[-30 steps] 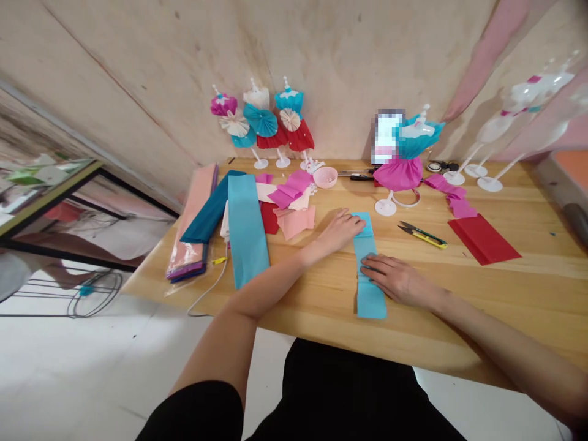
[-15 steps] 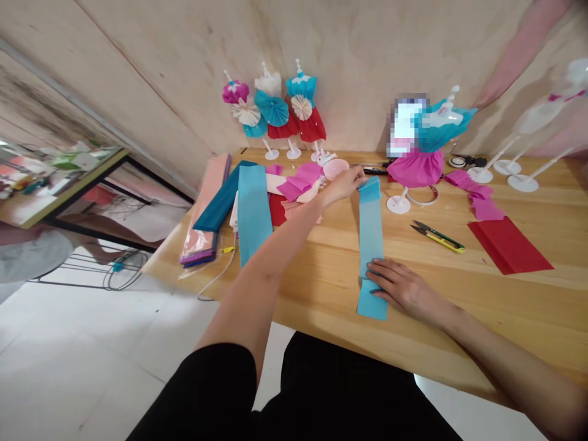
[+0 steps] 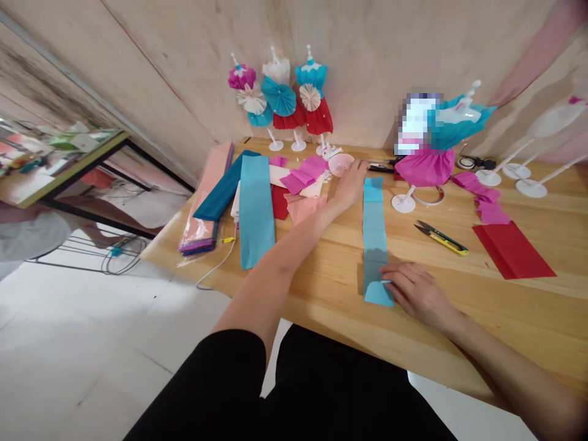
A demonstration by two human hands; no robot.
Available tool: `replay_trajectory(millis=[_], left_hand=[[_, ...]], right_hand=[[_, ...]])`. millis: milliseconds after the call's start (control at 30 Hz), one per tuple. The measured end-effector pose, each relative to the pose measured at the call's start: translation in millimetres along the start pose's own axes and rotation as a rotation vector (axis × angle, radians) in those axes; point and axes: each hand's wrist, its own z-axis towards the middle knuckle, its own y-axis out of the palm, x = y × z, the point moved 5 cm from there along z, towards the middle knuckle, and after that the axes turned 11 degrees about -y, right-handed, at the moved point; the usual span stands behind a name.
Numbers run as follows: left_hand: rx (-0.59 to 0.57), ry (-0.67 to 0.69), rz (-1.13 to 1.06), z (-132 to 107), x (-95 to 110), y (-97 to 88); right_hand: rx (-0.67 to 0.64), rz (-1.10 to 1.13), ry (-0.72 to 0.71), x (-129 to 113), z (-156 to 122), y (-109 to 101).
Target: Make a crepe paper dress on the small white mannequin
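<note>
A light blue crepe paper strip (image 3: 375, 229) lies lengthwise on the table in front of me, its far and near ends folded over. My right hand (image 3: 416, 293) grips the near end at its right edge, where the folded flap lifts a little. My left hand (image 3: 356, 179) is past the strip's far end, fingers stretched out beside a pink bowl (image 3: 341, 164) and the tip of a slim black tool (image 3: 382, 168). It holds nothing that I can see. Right of the strip lie yellow-and-black thread snips (image 3: 441, 237).
Small dress forms in paper dresses (image 3: 281, 98) stand along the wall; another, in blue and magenta (image 3: 425, 168), stands right of centre. Folded red paper (image 3: 514, 250) lies at right. Blue paper (image 3: 257, 211), magenta scraps (image 3: 307, 174) and packaged paper (image 3: 202, 208) lie left. A white cable (image 3: 215, 272) hangs over the edge.
My left hand has let go of the strip's far end and moved slightly away toward the black tool. My right hand's fingers, flat on the strip before, now grip its near edge.
</note>
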Motion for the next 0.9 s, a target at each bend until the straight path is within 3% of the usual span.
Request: replay_trajectory(millis=[67,167,233,300,533,700,800,900], left_hand=[[0.02,0.056,0.06,-21.0,8.2,-2.8],[-0.207,0.15,0.168,-62.4,17.5,12.4],[-0.296,0.198,0.219,-84.4,19.1,20.9],[-0.323,0.207,0.264,-92.0,16.0,25.5],[-0.342,0.214,0.406,-48.9,-4.6,34.5],[-0.209,0.225,0.552,-53.7,0.0,35.9],[-0.089,0.182,0.573,-60.2,21.1,16.5],[-0.002,0.167,0.468,-48.2,57.5,-25.4]], right_hand=[[0.001,0.002,-0.034,-7.7,-1.0,-7.2],[-0.136,0.089,-0.168,-28.2,0.6,-5.2],[-0.262,0.155,-0.244,-42.1,2.8,2.3],[-0.34,0.2,-0.285,-52.3,5.7,9.9],[-0.372,0.38,-0.267,-56.7,10.7,17.2],[-0.339,0.568,-0.115,-32.9,7.9,14.1],[-0.269,0.611,-0.048,-21.0,7.2,13.6],[-0.272,0.619,-0.034,-18.7,7.3,17.8]])
